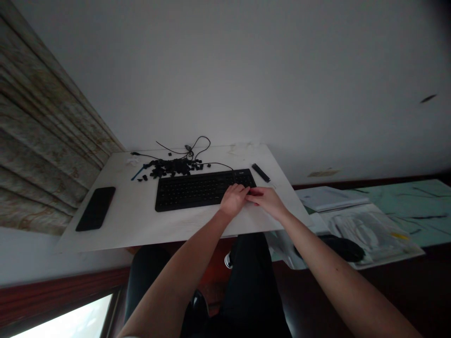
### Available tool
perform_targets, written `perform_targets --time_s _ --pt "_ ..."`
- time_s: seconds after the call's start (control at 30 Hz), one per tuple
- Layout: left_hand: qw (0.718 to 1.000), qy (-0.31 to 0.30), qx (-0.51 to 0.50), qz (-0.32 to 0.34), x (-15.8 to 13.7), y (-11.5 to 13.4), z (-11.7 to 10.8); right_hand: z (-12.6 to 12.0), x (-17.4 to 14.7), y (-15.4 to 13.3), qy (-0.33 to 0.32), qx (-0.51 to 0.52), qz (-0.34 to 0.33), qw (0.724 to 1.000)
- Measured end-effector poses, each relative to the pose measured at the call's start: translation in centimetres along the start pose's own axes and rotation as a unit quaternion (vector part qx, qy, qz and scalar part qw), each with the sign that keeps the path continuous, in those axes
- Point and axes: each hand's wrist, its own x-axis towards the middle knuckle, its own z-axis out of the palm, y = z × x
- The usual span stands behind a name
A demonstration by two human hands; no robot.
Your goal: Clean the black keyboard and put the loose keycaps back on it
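A black keyboard [190, 190] lies on the white table [141, 232], with bare key positions across much of it. My left hand [233, 199] rests over its right part, fingers bent and drawn together. From the right, my right hand [267, 199] meets it at the keyboard's lower right corner, thumb and fingers pinched. The fingertips of both hands touch or nearly touch, and whatever is between them is too small or hidden to make out. Behind the keyboard lies a heap of loose black keycaps [172, 167].
A black phone [96, 209] lies at the table's left. A blue stick [137, 173] sits beside the heap, and a cable [190, 152] coils behind it. Right of the keyboard is a slim black object [260, 172]. Papers and a white box [333, 198] lie on a lower surface.
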Motion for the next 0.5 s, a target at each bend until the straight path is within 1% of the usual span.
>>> perform_targets --time_s 0.1,0.17,0.23,0.33,0.43,0.5 --pt "1.0 0.002 -0.018 0.014 0.03 -0.11 0.12 -0.04 0.04 -0.18 0.024 -0.077 -0.042 0.996" --pt "0.999 0.009 -0.034 0.019 0.01 -0.16 0.25 -0.16 -0.05 -0.39 0.023 -0.087 -0.051 0.995" --pt "0.998 0.02 -0.049 0.018 -0.03 -0.18 0.34 -0.33 -0.21 -0.51 0.006 -0.06 -0.044 0.997" --pt "0.997 0.042 -0.066 0.005 -0.1 -0.13 0.34 -0.6 -0.48 -0.32 -0.03 0.024 -0.026 0.999" --pt "0.995 0.061 -0.079 -0.011 -0.17 -0.05 0.17 -0.8 -0.67 0.18 -0.064 0.1 0.002 0.993" --pt "0.995 0.064 -0.078 -0.01 -0.21 -0.03 0.01 -0.84 -0.74 0.42 -0.074 0.134 0.022 0.988"
